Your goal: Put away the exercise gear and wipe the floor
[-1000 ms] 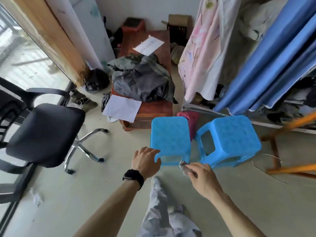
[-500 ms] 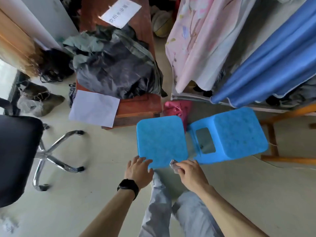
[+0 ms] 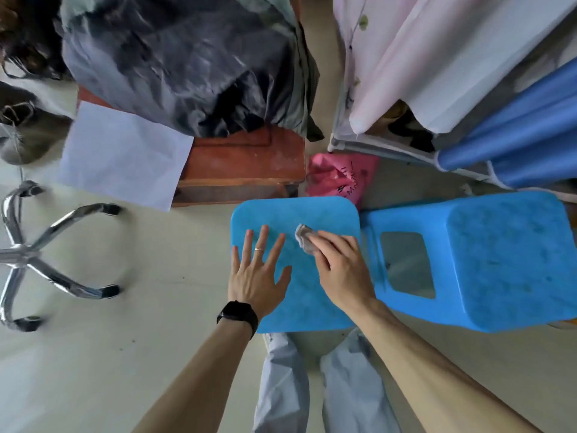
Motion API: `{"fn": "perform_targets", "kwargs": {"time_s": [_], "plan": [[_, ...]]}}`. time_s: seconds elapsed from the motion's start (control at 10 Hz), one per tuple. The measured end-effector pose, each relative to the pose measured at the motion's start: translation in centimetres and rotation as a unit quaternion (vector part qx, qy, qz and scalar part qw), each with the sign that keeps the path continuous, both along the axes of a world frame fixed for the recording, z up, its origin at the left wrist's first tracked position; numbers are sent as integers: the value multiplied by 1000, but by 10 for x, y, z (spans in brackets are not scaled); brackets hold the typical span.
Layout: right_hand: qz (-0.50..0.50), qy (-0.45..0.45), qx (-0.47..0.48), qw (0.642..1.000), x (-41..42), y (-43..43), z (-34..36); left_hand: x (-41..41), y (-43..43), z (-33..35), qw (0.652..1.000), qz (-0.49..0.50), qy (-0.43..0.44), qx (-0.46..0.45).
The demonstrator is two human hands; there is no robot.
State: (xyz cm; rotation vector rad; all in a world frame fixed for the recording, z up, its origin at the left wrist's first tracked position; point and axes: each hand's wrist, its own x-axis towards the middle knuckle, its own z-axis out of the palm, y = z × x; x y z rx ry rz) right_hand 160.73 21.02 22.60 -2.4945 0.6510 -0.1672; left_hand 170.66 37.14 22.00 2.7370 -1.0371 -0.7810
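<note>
The rag [image 3: 304, 242], a small grey wad, now lies pressed on the top of the near stool [image 3: 296, 267], toward its far right side; half a second ago it hung at the stool's near edge. The right hand [image 3: 340, 270] has moved onto the seat with it, fingers [image 3: 324, 245] curled down over the cloth and holding it. The left hand [image 3: 256, 276] has come up from the edge too and lies flat on the seat, fingers spread wide, holding nothing. The view has dropped closer over the seat. By the look of it, wiping is starting on the stool, not the floor [image 3: 125, 354]. The second stool [image 3: 487, 260] stands just beside, with a pink bag [image 3: 340, 176] behind and the bench [image 3: 243, 170] beyond.
</note>
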Motion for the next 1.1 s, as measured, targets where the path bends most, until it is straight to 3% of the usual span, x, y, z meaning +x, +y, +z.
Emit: {"fn": "perform_targets", "kwargs": {"time_s": [0.2,0.3,0.5,0.7,0.9,1.0,1.1], "plan": [[86,-49,-51,994,-11,1,-30,-7,9,-26,1000,0,-7,15],[98,-21,-108,989,-19,-3,-29,-5,9,-24,1000,1,6,22],[129,140,-87,978,-26,-6,-26,-1,4,-15,998,-1,33,49],[170,179,-107,963,-47,7,-29,0,4,-14,997,-16,47,66],[166,187,-57,967,-39,5,-18,0,6,-16,998,-20,36,47],[154,143,25,977,-42,-3,-7,1,8,-10,1000,-6,-9,-12],[66,69,73,993,-59,-19,6,-1,-1,4,996,43,-43,-66]]}}
